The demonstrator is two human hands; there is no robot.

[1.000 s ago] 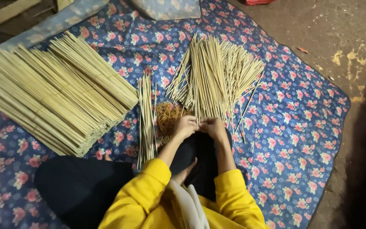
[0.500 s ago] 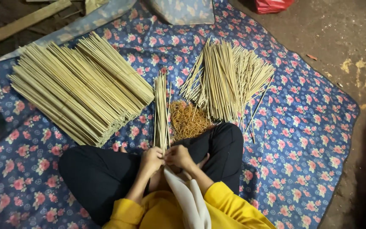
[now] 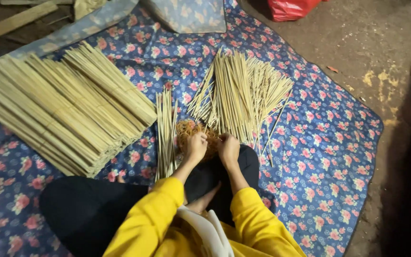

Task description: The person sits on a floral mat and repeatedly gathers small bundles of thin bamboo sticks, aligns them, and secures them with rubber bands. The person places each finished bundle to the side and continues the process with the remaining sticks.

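the person sits cross-legged on a blue floral cloth [image 3: 338,157], both yellow-sleeved arms stretched forward. the left hand [image 3: 196,147] and the right hand [image 3: 228,148] rest side by side on a tangled heap of orange rubber bands [image 3: 189,131], knuckles up, fingers curled down into the heap. whether the fingers are pinching a band or just digging among them cannot be told from here, since the fingertips are hidden under the hands.

just beyond the fingers of the right hand lies a loose fan of thin bamboo sticks [image 3: 241,95], splayed and untied, some ends touching the rubber bands. just left of the left hand's fingers a narrow small bundle of sticks [image 3: 166,133] lies straight, its near end by the person's knee. well to the left of both hands sits a large stack of tied bundles [image 3: 63,114], laid neatly side by side.

judging by the layout, a good share of the work looks done: the stacked bundles far outnumber what is loose. the fanned pile ahead of the fingers looks unbundled and seems to be what is left, with the bands at hand for it.

a red bag [image 3: 293,8] lies on the dirt floor well beyond the hands.
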